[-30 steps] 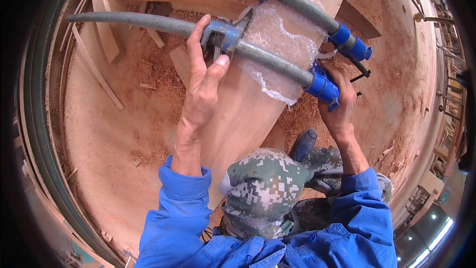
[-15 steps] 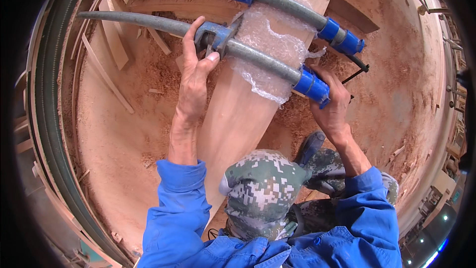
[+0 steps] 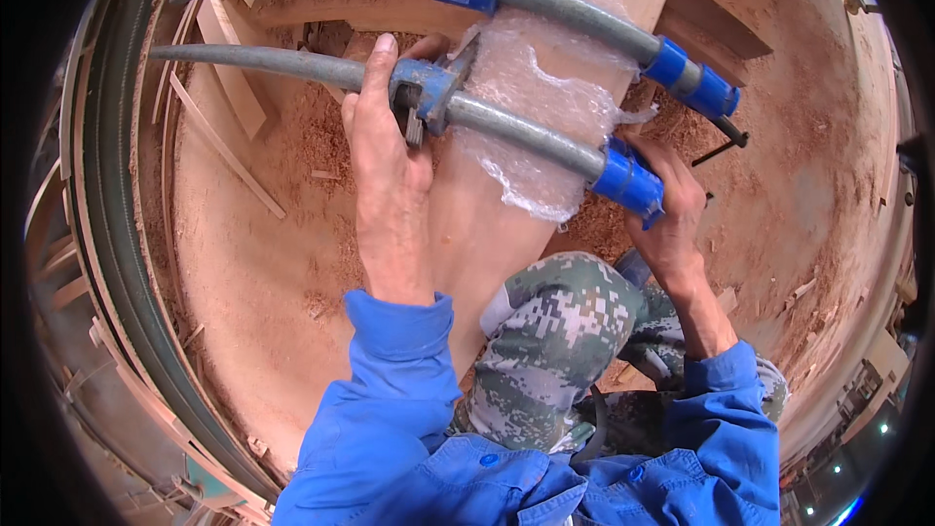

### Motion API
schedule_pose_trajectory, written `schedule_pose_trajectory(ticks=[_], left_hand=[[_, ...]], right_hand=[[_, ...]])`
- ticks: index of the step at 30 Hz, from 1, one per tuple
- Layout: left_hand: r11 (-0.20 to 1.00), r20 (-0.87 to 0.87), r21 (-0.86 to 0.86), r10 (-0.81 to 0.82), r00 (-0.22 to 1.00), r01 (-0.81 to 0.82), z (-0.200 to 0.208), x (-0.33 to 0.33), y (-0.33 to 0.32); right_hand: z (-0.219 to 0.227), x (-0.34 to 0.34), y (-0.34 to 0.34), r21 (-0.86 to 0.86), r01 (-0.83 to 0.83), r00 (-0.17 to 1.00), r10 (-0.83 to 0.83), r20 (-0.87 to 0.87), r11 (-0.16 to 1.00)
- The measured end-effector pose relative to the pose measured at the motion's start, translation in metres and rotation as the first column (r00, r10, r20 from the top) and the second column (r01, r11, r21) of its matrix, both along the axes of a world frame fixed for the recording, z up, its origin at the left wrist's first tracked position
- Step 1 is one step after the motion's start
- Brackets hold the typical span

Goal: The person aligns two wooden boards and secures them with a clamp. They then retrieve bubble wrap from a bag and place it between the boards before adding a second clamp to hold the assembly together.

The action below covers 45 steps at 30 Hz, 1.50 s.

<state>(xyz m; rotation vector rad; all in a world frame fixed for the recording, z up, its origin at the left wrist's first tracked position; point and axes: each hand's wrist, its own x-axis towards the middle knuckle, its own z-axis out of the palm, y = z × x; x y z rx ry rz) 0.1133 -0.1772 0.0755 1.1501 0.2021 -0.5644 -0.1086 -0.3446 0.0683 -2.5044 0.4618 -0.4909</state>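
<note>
A grey pipe clamp [image 3: 536, 138] with blue jaws lies across a pale wooden board [image 3: 467, 234], over a sheet of bubble wrap [image 3: 531, 88]. My left hand [image 3: 382, 146] grips its sliding jaw at the left of the board, thumb along the near side and other fingers partly hidden behind the pipe. At the right end, my right hand [image 3: 670, 197] is closed around the blue screw head; its fingertips are hidden under the head. Farther off, a second pipe clamp [image 3: 575, 19] spans the same board, untouched by either hand.
Sawdust and thin wood strips [image 3: 226, 146] cover the floor on the left. A dark wooden block [image 3: 716, 24] lies right of the board. A long green metal rail [image 3: 112, 234] runs along the left. My bent knee [image 3: 565, 317] is close below the board.
My left hand has shifted from touching the sliding jaw with spread thumb and finger to wrapping around it. My right hand stays on the screw head. The whole view has shifted slightly.
</note>
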Motion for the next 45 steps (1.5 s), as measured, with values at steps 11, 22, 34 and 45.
schedule_pose_trajectory(ticks=[11, 22, 34, 45], left_hand=[[0.997, 0.058, -0.028, 0.079, 0.995, -0.077, -0.003, -0.006, -0.015], [0.988, 0.058, 0.005, 0.155, 0.986, -0.156, -0.005, 0.000, -0.013], [0.974, 0.189, 0.091, 0.189, 0.964, -0.209, 0.005, -0.015, -0.022], [0.974, 0.120, 0.063, 0.208, 0.971, -0.217, -0.002, -0.006, -0.019]], right_hand=[[0.003, -0.004, -0.005, 0.042, 0.011, 0.998, -0.009, -0.060, 0.999], [-0.005, -0.101, 0.002, 0.587, 0.519, 0.829, -0.532, -0.170, 0.621], [-0.019, -0.081, 0.005, 0.917, 0.317, 0.848, -0.506, -0.159, 0.243], [-0.010, -0.111, 0.016, 0.690, 0.363, 0.919, -0.363, -0.153, 0.627]])
